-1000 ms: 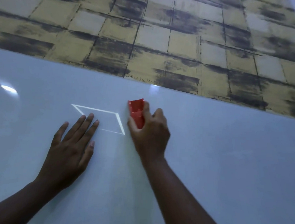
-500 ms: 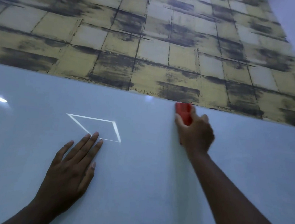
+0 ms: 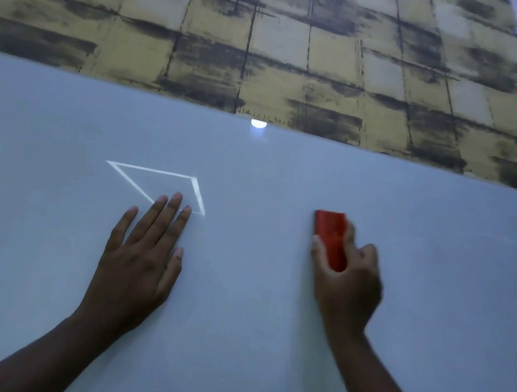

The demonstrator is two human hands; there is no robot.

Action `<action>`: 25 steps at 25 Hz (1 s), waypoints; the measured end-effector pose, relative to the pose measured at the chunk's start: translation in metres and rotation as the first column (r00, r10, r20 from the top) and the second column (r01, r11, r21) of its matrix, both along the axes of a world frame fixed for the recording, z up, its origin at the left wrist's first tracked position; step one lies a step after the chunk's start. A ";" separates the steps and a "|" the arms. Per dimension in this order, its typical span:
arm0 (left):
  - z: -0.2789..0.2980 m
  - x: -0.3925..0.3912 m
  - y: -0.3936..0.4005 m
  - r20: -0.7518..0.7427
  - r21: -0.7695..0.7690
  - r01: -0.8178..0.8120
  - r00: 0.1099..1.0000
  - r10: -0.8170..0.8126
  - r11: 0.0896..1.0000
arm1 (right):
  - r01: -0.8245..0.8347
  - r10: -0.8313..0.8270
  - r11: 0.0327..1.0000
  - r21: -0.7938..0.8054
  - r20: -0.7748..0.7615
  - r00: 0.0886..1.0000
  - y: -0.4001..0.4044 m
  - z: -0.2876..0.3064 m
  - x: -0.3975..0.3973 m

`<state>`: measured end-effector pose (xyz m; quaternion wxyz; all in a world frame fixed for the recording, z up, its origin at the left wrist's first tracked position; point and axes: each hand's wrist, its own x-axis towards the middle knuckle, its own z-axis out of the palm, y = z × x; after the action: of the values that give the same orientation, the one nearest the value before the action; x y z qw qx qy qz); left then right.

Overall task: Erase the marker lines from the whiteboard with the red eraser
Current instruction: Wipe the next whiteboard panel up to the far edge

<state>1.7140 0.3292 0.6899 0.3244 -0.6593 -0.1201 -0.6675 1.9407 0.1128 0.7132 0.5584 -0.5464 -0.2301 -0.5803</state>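
While left hand (image 3: 139, 259) lies flat, fingers straight, on whiteboard (image 3: 241, 318) | right hand (image 3: 349, 283) grips red eraser (image 3: 330, 235) against it

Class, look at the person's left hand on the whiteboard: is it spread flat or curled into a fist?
Spread flat. The left hand lies palm down on the whiteboard with fingers straight, holding nothing.

Colours, whiteboard and wall
Eraser (image 3: 330, 235) red; whiteboard (image 3: 244, 287) pale blue-grey with white outline (image 3: 153, 184); wall (image 3: 293, 53) mustard-yellow squares smeared black.
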 end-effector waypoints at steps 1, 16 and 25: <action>-0.003 0.001 -0.001 -0.002 -0.008 0.000 1.000 0.000 1.000 | 0.005 -0.001 0.998 -0.057 0.058 0.998 0.014 -0.016 -0.019; -0.049 -0.024 0.001 -0.058 -0.080 0.028 0.998 -0.033 0.996 | 0.156 -0.007 0.904 -0.398 0.350 0.937 0.018 -0.068 -0.057; -0.091 -0.021 -0.014 -0.024 -0.211 0.077 0.996 -0.084 0.974 | -0.006 -0.015 0.984 -0.176 -0.119 0.993 -0.057 -0.128 0.026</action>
<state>1.6935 0.3150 0.5985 0.2275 -0.7050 -0.1579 -0.6529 1.9662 0.0557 0.5857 0.5194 -0.6281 -0.2450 -0.5251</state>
